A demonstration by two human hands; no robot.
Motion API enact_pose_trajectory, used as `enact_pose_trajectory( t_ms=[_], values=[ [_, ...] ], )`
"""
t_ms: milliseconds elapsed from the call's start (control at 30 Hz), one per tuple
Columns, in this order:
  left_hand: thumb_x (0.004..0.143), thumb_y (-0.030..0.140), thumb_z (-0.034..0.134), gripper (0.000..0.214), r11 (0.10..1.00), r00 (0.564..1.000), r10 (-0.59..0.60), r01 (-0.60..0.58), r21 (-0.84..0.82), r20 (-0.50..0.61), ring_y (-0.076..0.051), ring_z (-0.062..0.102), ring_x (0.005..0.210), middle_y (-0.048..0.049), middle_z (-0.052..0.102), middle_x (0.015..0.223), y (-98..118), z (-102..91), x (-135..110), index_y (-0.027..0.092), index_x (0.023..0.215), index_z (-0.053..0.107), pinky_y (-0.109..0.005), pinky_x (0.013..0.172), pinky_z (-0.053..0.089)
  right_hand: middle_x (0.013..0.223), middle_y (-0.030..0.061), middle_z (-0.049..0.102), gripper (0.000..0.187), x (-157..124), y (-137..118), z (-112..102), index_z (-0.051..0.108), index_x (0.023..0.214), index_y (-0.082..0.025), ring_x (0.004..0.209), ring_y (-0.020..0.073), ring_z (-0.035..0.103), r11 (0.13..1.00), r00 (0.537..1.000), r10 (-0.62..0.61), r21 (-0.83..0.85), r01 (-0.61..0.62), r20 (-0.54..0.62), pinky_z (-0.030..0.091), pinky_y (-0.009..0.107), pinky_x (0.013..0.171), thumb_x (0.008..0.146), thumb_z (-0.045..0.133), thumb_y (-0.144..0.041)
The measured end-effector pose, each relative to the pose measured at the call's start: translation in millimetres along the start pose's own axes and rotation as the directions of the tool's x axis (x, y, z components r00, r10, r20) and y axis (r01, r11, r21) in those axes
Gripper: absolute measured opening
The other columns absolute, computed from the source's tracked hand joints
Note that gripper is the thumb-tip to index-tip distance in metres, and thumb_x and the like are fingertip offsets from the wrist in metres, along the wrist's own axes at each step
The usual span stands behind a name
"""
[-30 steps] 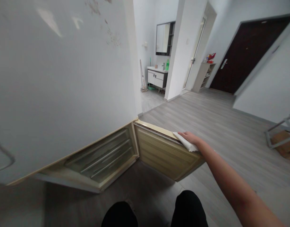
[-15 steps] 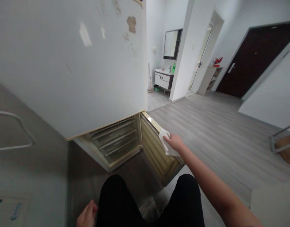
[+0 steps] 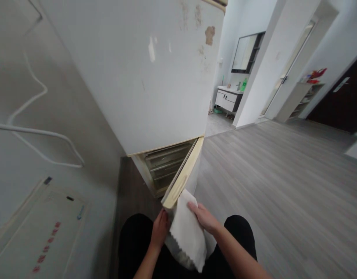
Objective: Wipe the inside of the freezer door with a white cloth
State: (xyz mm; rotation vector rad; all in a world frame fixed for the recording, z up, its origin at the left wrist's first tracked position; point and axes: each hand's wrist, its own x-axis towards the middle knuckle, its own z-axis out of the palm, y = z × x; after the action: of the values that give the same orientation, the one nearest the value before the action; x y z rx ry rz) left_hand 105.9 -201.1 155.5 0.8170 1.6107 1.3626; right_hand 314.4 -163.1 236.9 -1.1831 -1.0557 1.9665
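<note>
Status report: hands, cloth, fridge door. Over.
Right hand holds white cloth against lower fridge door, on its edge. Left hand at same edge, grip unclear. Door ajar, drawers showing. Knees directly below.

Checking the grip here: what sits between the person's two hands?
In the head view, the white cloth hangs between the left hand and the right hand, draped at the near end of the open fridge door.

The white cloth (image 3: 186, 231), a limp, creased rectangle, hangs over the near corner of the lower door (image 3: 182, 179), its bottom edge dangling free. The right hand (image 3: 204, 217) holds it there, with the left hand (image 3: 160, 228) at the same corner. The door stands swung open and is seen nearly edge-on, its cream-yellow top edge running towards the viewer.
</note>
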Motion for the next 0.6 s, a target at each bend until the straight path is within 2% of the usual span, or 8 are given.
enact_pose_trajectory(
  t_ms=[100,200,300,400,467,533,600],
  values=[
    [0.062,0.097,0.058,0.112,0.999,0.994,0.039,-0.036,0.022,-0.106,-0.016,0.044,0.052,0.0041,0.048,0.057,12,-31.4,42,0.008,0.129,0.062,-0.028,0.051,0.036,0.105,0.0124,0.079,0.058,-7,16,4,0.072,0.112,-0.015,0.105,0.0309,0.075,0.952,0.994,0.105,0.291,-0.095,-0.021,0.056,0.045,0.102,0.087,0.065,-0.067],
    [0.066,0.094,0.052,0.106,0.991,0.988,0.099,-0.087,0.105,-0.117,-0.015,0.042,0.05,0.0046,0.047,0.057,28,-55.9,89,0.008,0.128,0.06,-0.028,0.049,0.031,0.102,0.0132,0.08,0.054,-12,25,-21,0.072,0.116,-0.013,0.107,0.0287,0.075,0.828,0.974,0.227,0.529,-0.185,-0.015,0.056,0.042,0.104,0.097,0.052,-0.06],
    [0.073,0.088,0.044,0.084,0.98,0.982,0.138,-0.118,0.158,-0.126,-0.017,0.045,0.051,0.0016,0.05,0.059,45,-68.3,132,0.015,0.106,0.066,-0.03,0.049,0.033,0.099,0.013,0.08,0.048,-17,39,-70,0.076,0.109,-0.015,0.107,0.0289,0.076,0.783,0.954,0.274,0.604,-0.147,-0.123,0.056,0.041,0.106,0.097,0.054,-0.056],
    [0.08,0.083,0.037,0.07,0.97,0.976,0.171,-0.143,0.196,-0.136,-0.018,0.047,0.053,0.0004,0.049,0.059,57,-73.2,165,0.019,0.092,0.064,-0.03,0.05,0.034,0.094,0.0142,0.08,0.045,-28,70,-132,0.079,0.09,-0.019,0.107,0.032,0.075,0.791,0.905,0.324,0.603,-0.1,-0.275,0.057,0.042,0.106,0.091,0.058,-0.059],
    [0.083,0.082,0.034,0.07,0.964,0.973,0.189,-0.158,0.213,-0.135,-0.019,0.048,0.054,0.0003,0.048,0.06,60,-74.8,180,0.019,0.092,0.063,-0.03,0.051,0.035,0.094,0.0158,0.08,0.046,-38,99,-171,0.08,0.085,-0.022,0.104,0.0345,0.076,0.803,0.873,0.363,0.584,-0.116,-0.326,0.057,0.044,0.106,0.085,0.06,-0.064],
    [0.083,0.084,0.033,0.073,0.958,0.97,0.206,-0.174,0.229,-0.125,-0.019,0.048,0.056,0.0004,0.048,0.06,60,-76.3,190,0.019,0.095,0.063,-0.03,0.053,0.036,0.096,0.0135,0.08,0.042,-47,127,-199,0.08,0.083,-0.028,0.106,0.0339,0.075,0.811,0.851,0.307,0.585,0.0,-0.426,0.057,0.043,0.107,0.08,0.06,-0.066],
    [0.082,0.087,0.032,0.077,0.95,0.968,0.225,-0.191,0.249,-0.115,-0.02,0.05,0.057,0.0,0.049,0.061,57,-78.6,196,0.018,0.097,0.063,-0.031,0.055,0.037,0.098,0.0101,0.081,0.037,-49,148,-214,0.079,0.082,-0.034,0.11,0.0323,0.073,0.797,0.825,0.284,0.598,0.08,-0.488,0.056,0.041,0.109,0.076,0.063,-0.067]
  ],
)
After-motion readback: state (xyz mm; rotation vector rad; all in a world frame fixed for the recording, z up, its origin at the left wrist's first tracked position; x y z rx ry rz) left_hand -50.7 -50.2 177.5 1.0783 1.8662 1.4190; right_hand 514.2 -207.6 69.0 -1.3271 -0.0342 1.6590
